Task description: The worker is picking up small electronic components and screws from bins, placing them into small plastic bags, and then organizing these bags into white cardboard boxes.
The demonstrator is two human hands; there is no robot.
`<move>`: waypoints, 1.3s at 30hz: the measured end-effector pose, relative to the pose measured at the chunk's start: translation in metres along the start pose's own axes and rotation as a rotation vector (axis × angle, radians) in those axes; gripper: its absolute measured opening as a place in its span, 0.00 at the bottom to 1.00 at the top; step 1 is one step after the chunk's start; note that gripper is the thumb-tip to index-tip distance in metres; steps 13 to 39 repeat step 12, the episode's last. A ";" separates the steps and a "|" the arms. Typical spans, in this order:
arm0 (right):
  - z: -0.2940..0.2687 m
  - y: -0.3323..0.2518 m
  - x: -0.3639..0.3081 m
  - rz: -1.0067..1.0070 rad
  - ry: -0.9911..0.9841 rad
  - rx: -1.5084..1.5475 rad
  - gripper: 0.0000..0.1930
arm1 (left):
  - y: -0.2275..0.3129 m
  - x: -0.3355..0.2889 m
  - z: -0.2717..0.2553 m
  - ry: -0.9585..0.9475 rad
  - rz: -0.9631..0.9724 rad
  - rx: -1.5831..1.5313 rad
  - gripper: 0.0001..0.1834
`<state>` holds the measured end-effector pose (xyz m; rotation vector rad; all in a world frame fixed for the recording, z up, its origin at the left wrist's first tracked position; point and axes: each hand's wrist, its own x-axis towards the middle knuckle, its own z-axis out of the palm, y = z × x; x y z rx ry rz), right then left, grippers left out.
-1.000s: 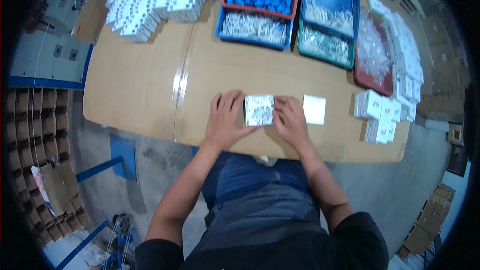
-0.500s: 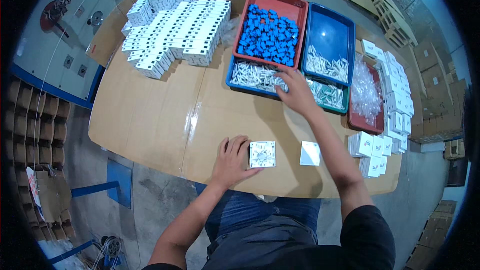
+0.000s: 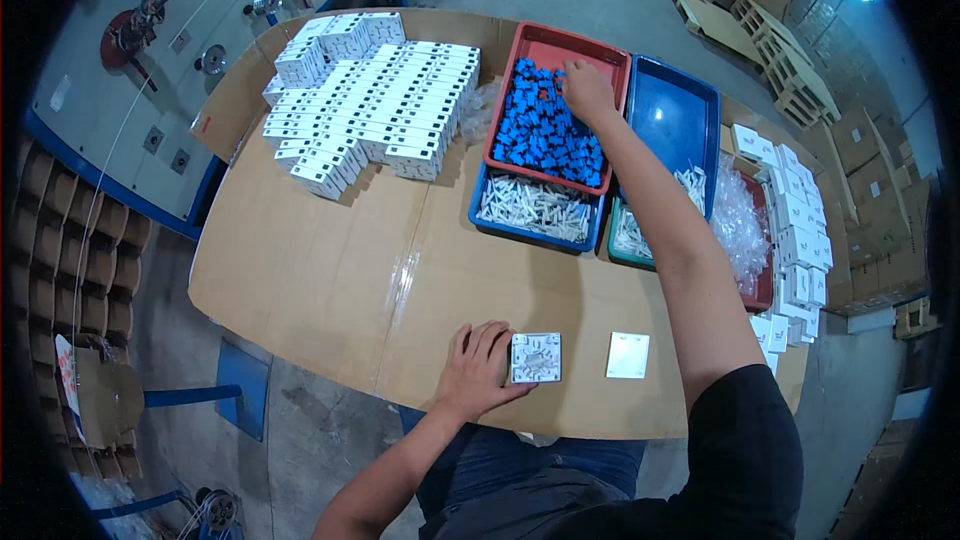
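Observation:
On the cardboard-covered table, a white square box-like part (image 3: 536,358) lies with its inner, moulded side up. My left hand (image 3: 476,372) curls around its left side, fingers at the far left corner and thumb along the near edge. My right hand (image 3: 588,92) reaches far out over the red tray (image 3: 570,40), its curled fingertips at the far edge of a heap of small blue plastic pieces (image 3: 545,130). Whatever lies between those fingertips is hidden. A flat white square plate (image 3: 627,356) rests to the right of the box-like part.
Stacked white boxed units (image 3: 390,90) fill the far left. Blue trays (image 3: 665,105) and a green tray (image 3: 628,258) hold small whitish pieces, partly behind my right forearm. Clear plastic bags (image 3: 738,230) and white boxes (image 3: 795,210) line the right side.
My right hand has moved from the blue tray of whitish pieces farther out to the blue pieces in the red tray. My left hand stays at the box-like part. The whole view has shifted.

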<state>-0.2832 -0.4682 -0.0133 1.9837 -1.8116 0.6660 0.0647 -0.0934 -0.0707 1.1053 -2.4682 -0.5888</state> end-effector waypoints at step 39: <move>0.004 -0.001 0.006 0.214 0.042 0.300 0.15 | 0.000 0.003 -0.006 -0.107 -0.037 0.028 0.51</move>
